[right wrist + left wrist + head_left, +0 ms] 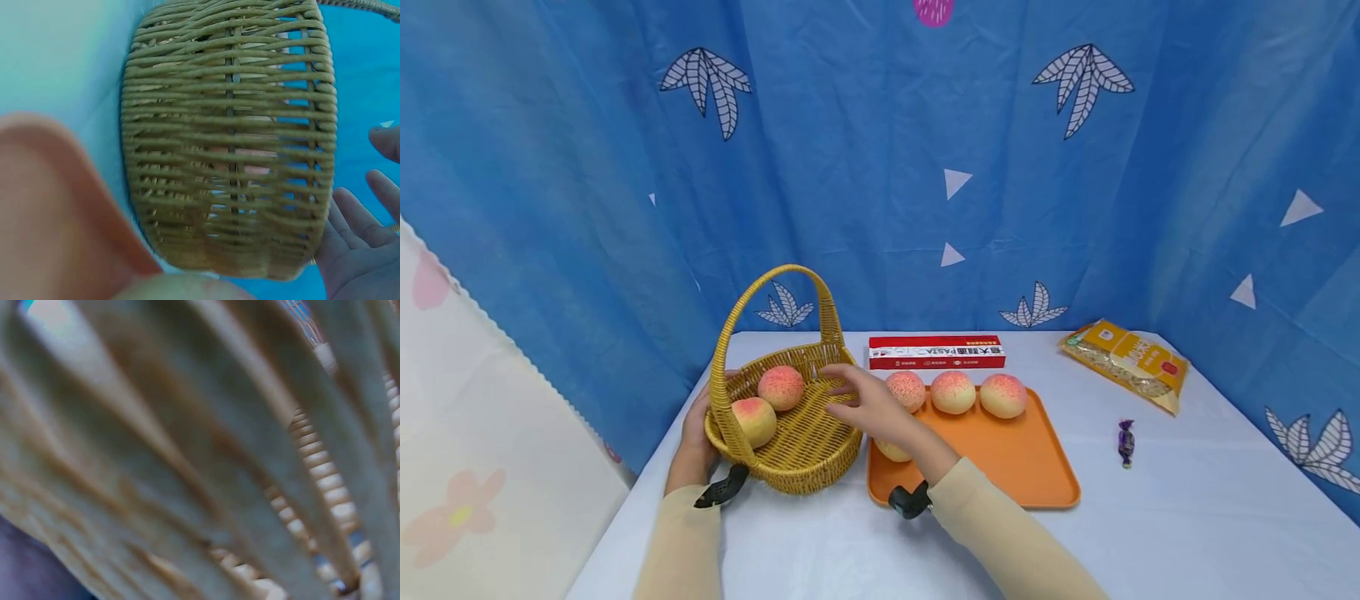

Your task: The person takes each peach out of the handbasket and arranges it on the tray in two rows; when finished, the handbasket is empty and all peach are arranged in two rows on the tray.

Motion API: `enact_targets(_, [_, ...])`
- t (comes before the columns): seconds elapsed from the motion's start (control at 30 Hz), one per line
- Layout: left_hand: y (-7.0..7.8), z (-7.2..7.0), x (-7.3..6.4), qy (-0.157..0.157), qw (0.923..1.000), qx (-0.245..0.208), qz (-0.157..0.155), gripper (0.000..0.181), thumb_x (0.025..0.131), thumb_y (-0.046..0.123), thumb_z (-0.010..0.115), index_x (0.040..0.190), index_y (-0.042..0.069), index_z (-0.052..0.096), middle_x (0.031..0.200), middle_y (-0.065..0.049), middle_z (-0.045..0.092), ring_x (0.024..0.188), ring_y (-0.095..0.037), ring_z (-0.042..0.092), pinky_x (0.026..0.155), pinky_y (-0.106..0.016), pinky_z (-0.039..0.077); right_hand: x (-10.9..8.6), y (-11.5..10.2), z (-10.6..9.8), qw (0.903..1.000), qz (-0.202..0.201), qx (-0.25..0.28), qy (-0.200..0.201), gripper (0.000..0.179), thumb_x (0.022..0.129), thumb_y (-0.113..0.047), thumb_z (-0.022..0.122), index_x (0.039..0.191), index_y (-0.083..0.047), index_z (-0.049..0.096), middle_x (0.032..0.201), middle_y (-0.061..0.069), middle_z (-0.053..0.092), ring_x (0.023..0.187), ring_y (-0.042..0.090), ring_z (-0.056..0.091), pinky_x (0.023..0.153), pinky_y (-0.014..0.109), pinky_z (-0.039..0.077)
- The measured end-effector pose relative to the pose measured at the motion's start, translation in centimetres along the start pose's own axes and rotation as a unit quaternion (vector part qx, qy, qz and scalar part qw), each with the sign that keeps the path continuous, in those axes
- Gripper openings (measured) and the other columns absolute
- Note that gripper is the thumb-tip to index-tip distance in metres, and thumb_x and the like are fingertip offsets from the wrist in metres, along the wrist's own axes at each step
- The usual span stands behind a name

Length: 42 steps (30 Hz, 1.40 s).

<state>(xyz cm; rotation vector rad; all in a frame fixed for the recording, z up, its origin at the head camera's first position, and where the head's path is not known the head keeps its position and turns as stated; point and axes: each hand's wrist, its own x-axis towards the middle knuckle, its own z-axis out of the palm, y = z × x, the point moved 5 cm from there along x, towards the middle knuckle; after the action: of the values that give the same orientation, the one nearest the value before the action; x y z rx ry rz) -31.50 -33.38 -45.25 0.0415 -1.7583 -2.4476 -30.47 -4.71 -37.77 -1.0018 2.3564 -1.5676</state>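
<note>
A yellow wicker basket (808, 479) with a tall arched handle stands on the left of the table. Inside it lie two peaches, a pink one (781, 388) and a yellower one (754, 422). My left hand (695, 435) grips the basket's left side; its fingers are partly hidden behind the wicker, which fills the left wrist view. Over the basket's right rim reaches my right hand (880, 407), its fingers spread and holding nothing. The right wrist view shows this hand (369, 256) beside the wicker wall (231, 137).
To the basket's right sits an orange tray (992, 467) with several peaches (953, 392), one partly covered by my right forearm. Behind it lies a red pasta box (937, 352). Farther right are a yellow grain bag (1123, 362) and a purple wrapped candy (1126, 443). Blue curtains enclose the table.
</note>
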Motion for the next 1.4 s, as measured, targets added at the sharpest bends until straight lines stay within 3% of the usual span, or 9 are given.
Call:
enact_targets(0.37, [-0.2,0.0,0.2,0.022,0.9995,0.006,-0.021,0.033,0.108,0.026,0.033,0.134,0.021,0.052,0.133,0.012,0.047,0.127,-0.006,0.041,0.101,-0.018,0.04,3.3,0.2,2.3,0.9983,0.013,-0.057,-0.003,0.054,0.094,-0.018,0.07,0.144,-0.018,0.05,0.147,0.006,0.051,0.126,0.029,0.059,0.091,0.029,0.056])
enact_targets(0.67, [0.0,0.2,0.3,-0.002,1.0,-0.008,-0.003,0.033,0.109,0.025,0.03,0.131,0.023,0.055,0.133,0.012,0.045,0.127,-0.006,0.039,0.103,-0.02,0.035,4.9,0.4,3.2,0.9887,0.036,-0.141,-0.033,0.06,0.094,-0.023,0.07,0.148,-0.018,0.045,0.149,0.008,0.048,0.129,0.028,0.056,0.101,0.036,0.051])
enact_targets(0.83, [-0.1,0.1,0.2,0.006,1.0,-0.003,-0.004,0.033,0.109,0.025,0.031,0.132,0.023,0.054,0.132,0.013,0.046,0.127,-0.006,0.04,0.103,-0.02,0.036,5.8,0.8,3.8,0.9798,0.055,-0.184,-0.054,0.065,0.093,-0.029,0.071,0.15,-0.018,0.041,0.151,0.006,0.046,0.137,0.023,0.049,0.11,0.039,0.045])
enact_targets(1.03, [-0.2,0.0,0.2,0.012,0.9999,0.006,-0.008,0.034,0.109,0.024,0.031,0.134,0.022,0.053,0.134,0.013,0.045,0.127,-0.005,0.039,0.103,-0.019,0.035,6.5,1.5,4.4,0.9785,0.072,-0.184,-0.061,0.071,0.093,-0.029,0.072,0.153,-0.019,0.037,0.152,0.008,0.044,0.139,0.023,0.047,0.111,0.041,0.044])
enact_targets(1.17, [-0.3,0.1,0.2,0.004,0.9999,-0.002,-0.012,0.033,0.109,0.027,0.033,0.134,0.023,0.053,0.135,0.014,0.043,0.128,-0.005,0.038,0.103,-0.02,0.034,6.9,2.1,4.9,0.9769,0.083,-0.184,-0.07,0.079,0.093,-0.03,0.071,0.158,-0.024,0.027,0.158,0.012,0.035,0.144,0.028,0.041,0.113,0.048,0.041])
enact_targets(1.4, [-0.2,0.0,0.3,0.006,0.9998,0.014,0.011,0.031,0.107,0.023,0.034,0.132,0.019,0.054,0.13,0.009,0.047,0.125,-0.008,0.04,0.101,-0.022,0.034,7.2,2.3,5.4,0.9691,0.08,-0.216,-0.089,0.08,0.094,-0.031,0.069,0.159,-0.035,0.022,0.165,0.01,0.024,0.146,0.033,0.037,0.111,0.051,0.042])
